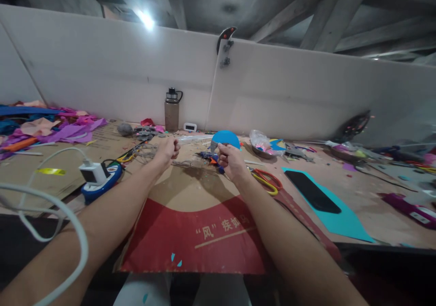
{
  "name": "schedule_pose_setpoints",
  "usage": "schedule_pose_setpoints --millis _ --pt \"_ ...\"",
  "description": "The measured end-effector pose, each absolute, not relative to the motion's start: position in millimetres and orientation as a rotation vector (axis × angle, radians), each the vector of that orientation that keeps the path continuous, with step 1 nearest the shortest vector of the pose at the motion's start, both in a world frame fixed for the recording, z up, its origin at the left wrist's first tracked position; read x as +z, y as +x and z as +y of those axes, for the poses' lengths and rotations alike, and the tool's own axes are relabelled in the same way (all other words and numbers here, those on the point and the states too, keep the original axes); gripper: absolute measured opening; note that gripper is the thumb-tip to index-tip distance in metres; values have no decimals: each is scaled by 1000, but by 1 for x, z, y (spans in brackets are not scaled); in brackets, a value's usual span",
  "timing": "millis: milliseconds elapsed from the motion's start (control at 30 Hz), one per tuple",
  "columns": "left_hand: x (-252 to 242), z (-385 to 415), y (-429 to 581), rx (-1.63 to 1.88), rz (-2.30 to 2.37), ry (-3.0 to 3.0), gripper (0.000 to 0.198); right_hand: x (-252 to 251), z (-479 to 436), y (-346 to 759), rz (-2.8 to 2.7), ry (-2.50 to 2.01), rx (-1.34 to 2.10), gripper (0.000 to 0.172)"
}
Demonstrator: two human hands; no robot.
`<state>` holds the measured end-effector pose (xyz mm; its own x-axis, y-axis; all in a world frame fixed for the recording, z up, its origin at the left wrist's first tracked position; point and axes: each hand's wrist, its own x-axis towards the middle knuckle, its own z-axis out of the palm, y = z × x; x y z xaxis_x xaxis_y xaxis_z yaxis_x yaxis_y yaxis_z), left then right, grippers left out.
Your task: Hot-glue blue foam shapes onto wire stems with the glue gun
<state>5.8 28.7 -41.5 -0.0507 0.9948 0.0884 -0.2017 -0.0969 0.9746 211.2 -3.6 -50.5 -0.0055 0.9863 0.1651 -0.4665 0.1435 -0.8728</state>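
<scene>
My left hand [167,152] is closed above the cardboard, fingers curled together; whatever they may pinch is too small to make out. Beside it lies a tangle of thin wire [145,152]. My right hand [230,161] pinches a small grey piece [214,147] between thumb and fingertips. Just behind that hand shows a round blue disc [227,137]. Beneath the fingers are a dark blue tool [205,154], only partly visible, and some small orange bits. Scissors with red and yellow handles [269,181] lie right of my right wrist.
A red and brown cardboard sheet [190,247] covers the table's front. On the left are a power strip [102,183] with a white charger and looping cable, and colored scraps [68,126]. A bottle [171,112] stands behind. To the right, a phone [311,190] rests on turquoise sheet.
</scene>
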Motion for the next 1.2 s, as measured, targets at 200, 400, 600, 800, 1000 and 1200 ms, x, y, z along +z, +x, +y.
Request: schedule_pose_setpoints --millis 200,400,600,800,1000,1200 --pt "-45 23 13 1381 1030 1198 24 -55 -1 210 -982 -767 1309 41" --pt "-46 22 17 1266 1068 1464 26 -57 4 210 -990 -778 1311 40" --pt "-47 12 24 967 977 1567 39 -58 3 204 -1013 -800 1314 41" --pt "-45 5 33 1030 895 1500 35 -57 -5 195 -1043 -828 1331 39" --pt "-43 6 31 1010 854 1438 34 -52 -12 190 -1056 -816 1361 41" --pt "-43 5 33 932 823 1335 26 -52 -14 189 -1056 -825 1333 36"
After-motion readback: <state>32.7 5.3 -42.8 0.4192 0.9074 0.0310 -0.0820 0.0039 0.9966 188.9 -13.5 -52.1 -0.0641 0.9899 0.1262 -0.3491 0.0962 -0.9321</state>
